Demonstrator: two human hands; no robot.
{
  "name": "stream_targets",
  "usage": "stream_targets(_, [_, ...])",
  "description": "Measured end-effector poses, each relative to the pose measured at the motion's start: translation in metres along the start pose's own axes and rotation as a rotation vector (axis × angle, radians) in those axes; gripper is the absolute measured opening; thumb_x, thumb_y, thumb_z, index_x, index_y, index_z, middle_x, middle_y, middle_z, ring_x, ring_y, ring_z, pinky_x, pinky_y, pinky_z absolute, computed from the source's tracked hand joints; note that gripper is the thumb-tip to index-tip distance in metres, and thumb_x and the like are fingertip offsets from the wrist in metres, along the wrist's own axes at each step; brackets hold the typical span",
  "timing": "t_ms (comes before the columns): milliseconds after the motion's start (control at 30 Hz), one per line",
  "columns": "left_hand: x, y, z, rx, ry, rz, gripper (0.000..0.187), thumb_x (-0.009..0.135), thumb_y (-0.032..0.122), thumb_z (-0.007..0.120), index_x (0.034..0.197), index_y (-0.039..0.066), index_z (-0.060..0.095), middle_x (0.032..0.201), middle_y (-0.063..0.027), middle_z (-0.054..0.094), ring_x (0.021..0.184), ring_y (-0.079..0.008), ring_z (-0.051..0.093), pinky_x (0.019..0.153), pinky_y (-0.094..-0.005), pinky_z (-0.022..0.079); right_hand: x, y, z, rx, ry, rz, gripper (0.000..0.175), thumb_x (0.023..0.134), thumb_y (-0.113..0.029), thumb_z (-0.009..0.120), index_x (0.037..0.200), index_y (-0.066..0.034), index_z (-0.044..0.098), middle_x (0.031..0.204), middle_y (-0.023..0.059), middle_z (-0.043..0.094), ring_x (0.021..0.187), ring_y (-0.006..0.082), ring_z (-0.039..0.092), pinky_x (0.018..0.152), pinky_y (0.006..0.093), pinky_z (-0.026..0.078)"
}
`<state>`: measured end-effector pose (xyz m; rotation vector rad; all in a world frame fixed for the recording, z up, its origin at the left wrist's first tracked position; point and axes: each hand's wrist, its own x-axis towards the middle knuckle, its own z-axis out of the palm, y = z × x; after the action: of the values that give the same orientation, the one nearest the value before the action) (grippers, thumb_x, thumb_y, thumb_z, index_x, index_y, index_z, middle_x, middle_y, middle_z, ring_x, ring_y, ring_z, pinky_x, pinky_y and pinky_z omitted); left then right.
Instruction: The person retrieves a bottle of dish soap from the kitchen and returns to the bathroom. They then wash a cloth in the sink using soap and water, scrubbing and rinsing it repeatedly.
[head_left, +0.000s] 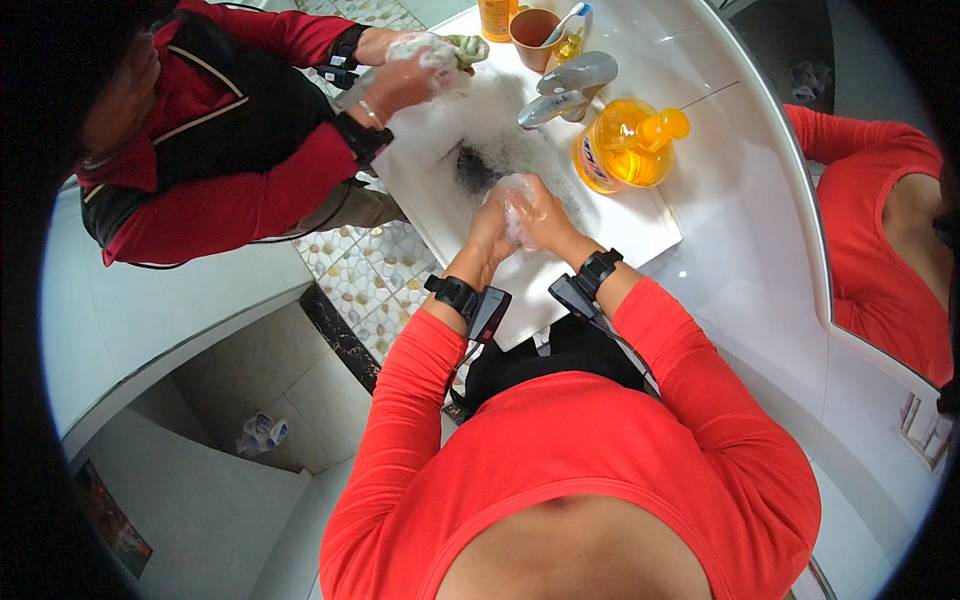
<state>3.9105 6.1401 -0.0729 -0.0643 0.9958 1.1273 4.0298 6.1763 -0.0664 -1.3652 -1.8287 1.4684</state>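
Note:
Over the near part of a white washbasin (637, 232), my left hand (489, 229) and my right hand (551, 217) meet around a sudsy white mass (517, 206). Foam hides what lies under it, so a cloth or plain lather cannot be told apart. Just beyond my fingers, dark water (474, 166) shows through the suds (427, 139) in the bowl. To the right of my hands, on the basin's rim, stands a clear pump bottle of orange liquid (626, 150). Behind it is a chrome faucet (574, 86).
Across the basin, another person's foamy hands (409, 82) hold a green cloth (469, 51). A brown cup (534, 37) with a toothbrush (564, 24) and an orange bottle (496, 19) stand on the far rim. A mirror (825, 225) borders the right side. Pebble-patterned tiles (360, 277) cover the floor.

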Motion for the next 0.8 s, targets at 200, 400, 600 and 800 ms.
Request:
stream_targets(200, [0.004,0.009,-0.014,-0.054,-0.037,-0.177,0.05,0.097,0.04,0.049,0.133,0.006,0.044,0.123,-0.015,0.057,0.11,-0.0332,0.057,0.087,-0.0555,0.05,0.027,0.031,-0.011,0.427,-0.113,0.274,0.058,0.092,-0.046,0.056,0.124,0.0017,0.046,0.115,0.0274,0.06,0.11,0.0403,0.057,0.092,0.0428,0.045])
stream_targets(400, [0.011,0.011,-0.032,0.699,0.177,-0.081,0.092,0.092,0.045,0.057,0.153,0.022,-0.006,0.156,-0.0182,0.02,0.136,-0.0431,0.031,0.097,-0.0698,0.03,0.015,0.065,0.003,-0.798,-0.056,0.076,0.075,0.083,-0.044,0.064,0.136,0.0032,0.039,0.13,0.026,0.047,0.121,0.048,0.04,0.101,0.0558,0.035])
stream_targets(600, [0.035,-0.027,-0.055,0.502,0.101,-0.003,0.075,0.094,0.026,0.056,0.153,0.012,0.012,0.15,-0.0174,0.031,0.131,-0.0307,0.04,0.099,-0.0417,0.041,0.045,0.071,0.026,-0.518,-0.323,0.535,0.051,0.085,-0.033,0.062,0.128,-0.006,0.053,0.125,0.0255,0.055,0.12,0.0414,0.05,0.091,0.0487,0.046])
stream_targets(800, [0.033,-0.017,-0.054,-0.021,0.111,-0.169,0.054,0.095,0.053,0.045,0.131,0.013,0.049,0.12,-0.0125,0.059,0.107,-0.0272,0.06,0.084,-0.0405,0.051,0.035,0.009,-0.003,-0.311,-0.069,0.041,0.053,0.079,-0.016,0.069,0.128,-0.0053,0.051,0.12,0.0222,0.059,0.116,0.0388,0.054,0.096,0.0428,0.045])
